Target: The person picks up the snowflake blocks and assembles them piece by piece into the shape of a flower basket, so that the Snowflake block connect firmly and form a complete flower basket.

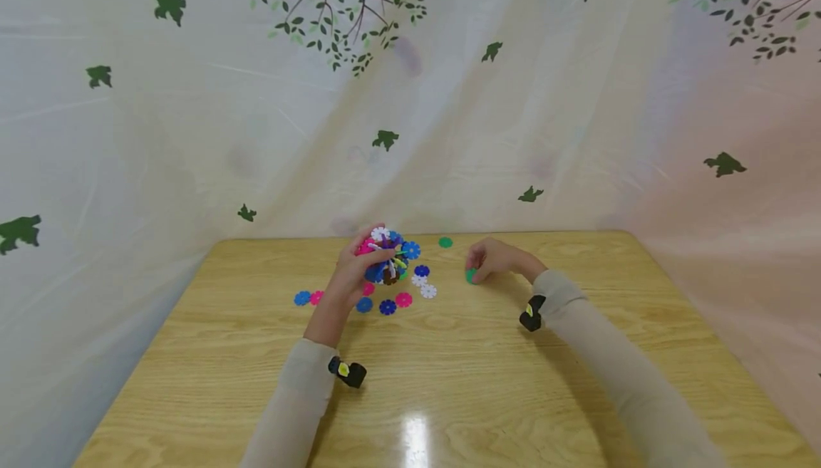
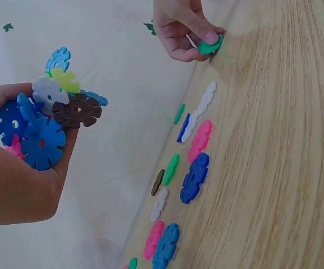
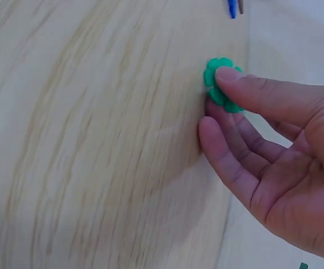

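Observation:
My left hand holds a ball-like cluster of interlocked plastic snowflake discs above the table. Blue, white, brown, yellow and pink discs show in the cluster, slotted into one another at angles. To the right, my right hand pinches a single green disc between thumb and fingers, close over the tabletop. In the right wrist view the thumb lies across the face of this disc, which has notches round its edge. The two hands are apart, the right one beyond the loose discs in the left wrist view.
Several loose discs lie on the wooden table, among them a pink disc, a dark blue disc and a white disc. Toward the back edge lies a green disc. A printed curtain hangs behind the table.

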A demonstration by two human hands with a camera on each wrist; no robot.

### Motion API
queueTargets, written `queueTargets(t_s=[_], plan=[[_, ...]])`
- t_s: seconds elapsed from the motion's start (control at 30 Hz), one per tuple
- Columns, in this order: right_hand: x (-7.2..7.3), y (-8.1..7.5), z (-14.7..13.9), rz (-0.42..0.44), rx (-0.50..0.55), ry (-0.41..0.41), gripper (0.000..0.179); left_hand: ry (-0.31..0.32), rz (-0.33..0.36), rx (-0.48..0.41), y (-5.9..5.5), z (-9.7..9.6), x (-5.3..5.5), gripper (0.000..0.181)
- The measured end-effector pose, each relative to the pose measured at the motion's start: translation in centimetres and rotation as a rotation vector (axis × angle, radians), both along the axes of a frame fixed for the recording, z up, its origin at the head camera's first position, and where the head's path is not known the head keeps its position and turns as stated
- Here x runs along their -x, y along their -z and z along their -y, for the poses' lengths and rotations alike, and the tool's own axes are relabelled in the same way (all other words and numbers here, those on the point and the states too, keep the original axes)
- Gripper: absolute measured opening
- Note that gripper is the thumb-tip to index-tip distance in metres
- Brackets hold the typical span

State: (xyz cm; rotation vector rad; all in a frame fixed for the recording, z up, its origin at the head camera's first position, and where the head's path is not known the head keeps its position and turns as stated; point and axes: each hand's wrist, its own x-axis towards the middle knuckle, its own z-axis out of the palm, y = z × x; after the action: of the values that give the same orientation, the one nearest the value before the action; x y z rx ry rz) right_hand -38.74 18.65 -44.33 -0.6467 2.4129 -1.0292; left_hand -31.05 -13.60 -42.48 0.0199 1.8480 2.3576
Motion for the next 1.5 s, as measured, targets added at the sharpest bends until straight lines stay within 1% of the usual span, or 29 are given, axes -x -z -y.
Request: queueTargets(t_s=[0.1,0.17,0.27,0.5,0.67,0.87,1.07,1.2,1.5], plan=[[-0.3,-0.3,0.6,0.074,0.005,0.017,0.022,0.009,0.007,0.001,0.0,0.1,0.1,0.064],[-0.5,-0.5,1.1,0.105,0.023,0.021,0.023,0.014,0.009,0.002,0.1,0.1,0.2,0.064],[-0.9,-0.9,1.8,0.114,0.068,0.031,0.026,0.018,0.012,-0.004,0.1,0.0,0.2,0.065],[-2.0,-2.5,4.0,0.046,0.248,0.111,0.034,0.008,0.022,0.016,0.4,-0.3,0.1,0.065],[-3.2,-3.7,5.8,-0.003,0.386,0.183,0.030,-0.002,0.012,0.026,0.6,-0.5,0.1,0.064],[-4.3,-4.1,7.5,-0.045,0.524,0.272,0.029,0.016,0.007,0.053,1.0,-0.5,0.3,0.064],[-4.6,-4.2,8.8,-0.092,0.646,0.318,0.028,0.029,0.043,0.091,0.9,-0.6,0.3,0.061],[-4.7,-4.2,9.7,-0.131,0.668,0.314,0.026,0.030,0.047,0.121,0.7,-0.5,0.4,0.061],[-4.9,-4.4,11.0,-0.185,0.626,0.319,0.024,0.054,0.024,0.125,0.3,-0.4,0.7,0.060]])
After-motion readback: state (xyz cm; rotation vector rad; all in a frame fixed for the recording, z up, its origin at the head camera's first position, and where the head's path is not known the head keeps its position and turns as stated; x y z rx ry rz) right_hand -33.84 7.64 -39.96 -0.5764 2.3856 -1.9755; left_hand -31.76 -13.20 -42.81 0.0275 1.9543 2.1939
